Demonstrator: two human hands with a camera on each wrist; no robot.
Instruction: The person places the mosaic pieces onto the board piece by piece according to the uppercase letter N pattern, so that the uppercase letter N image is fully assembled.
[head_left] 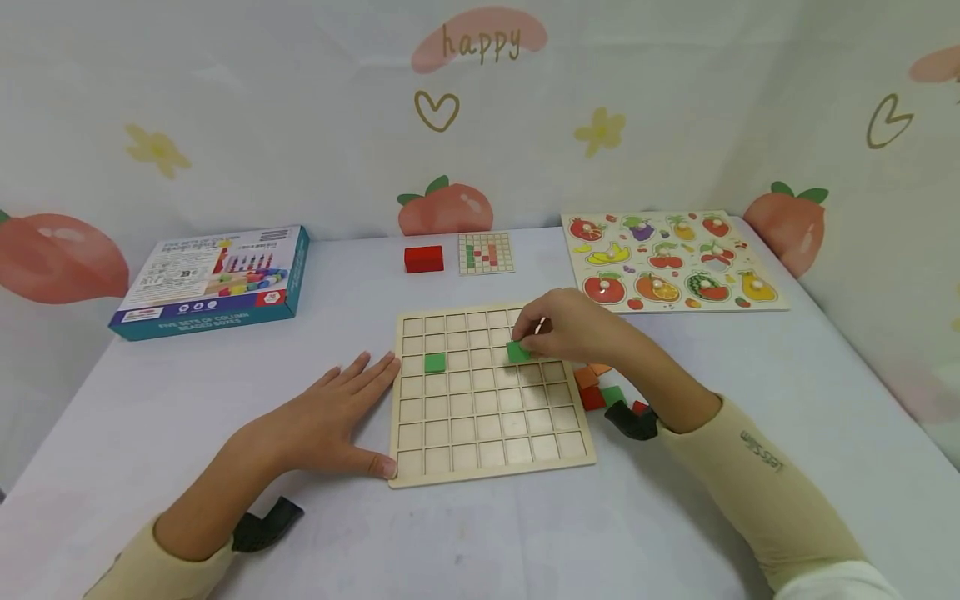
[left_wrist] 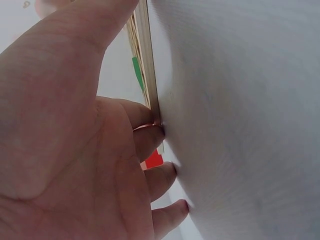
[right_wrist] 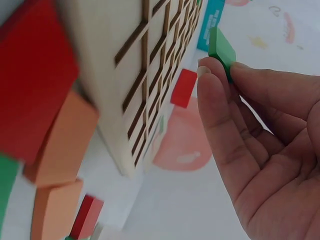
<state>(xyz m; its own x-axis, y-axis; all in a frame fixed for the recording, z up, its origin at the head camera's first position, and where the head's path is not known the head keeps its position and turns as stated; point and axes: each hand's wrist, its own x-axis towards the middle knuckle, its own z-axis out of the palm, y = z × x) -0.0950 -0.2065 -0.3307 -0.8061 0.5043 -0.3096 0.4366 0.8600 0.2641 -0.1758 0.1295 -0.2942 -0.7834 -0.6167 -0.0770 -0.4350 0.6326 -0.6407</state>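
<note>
A wooden grid board [head_left: 487,454] lies on the table, one green square tile [head_left: 435,362] sitting in a cell on its left side. My right hand [head_left: 573,329] pinches another green tile [right_wrist: 222,47] between thumb and fingers, above the board's upper right part. The right wrist view shows that tile raised off the board. Along the board's left edge, my left hand [head_left: 330,421] rests with fingers spread, thumb at the near corner and fingertips touching the edge. Beside the board's right edge lie loose tiles, among them a red tile [head_left: 592,397], an orange tile [head_left: 586,377] and a green tile [head_left: 613,395].
At the back stand a red block [head_left: 423,259] and a small pattern card [head_left: 485,253] with a coloured grid. A fruit puzzle board [head_left: 675,262] lies at the back right, a flat blue-and-white box [head_left: 213,283] at the back left. A printed cloth [head_left: 300,108] hangs behind.
</note>
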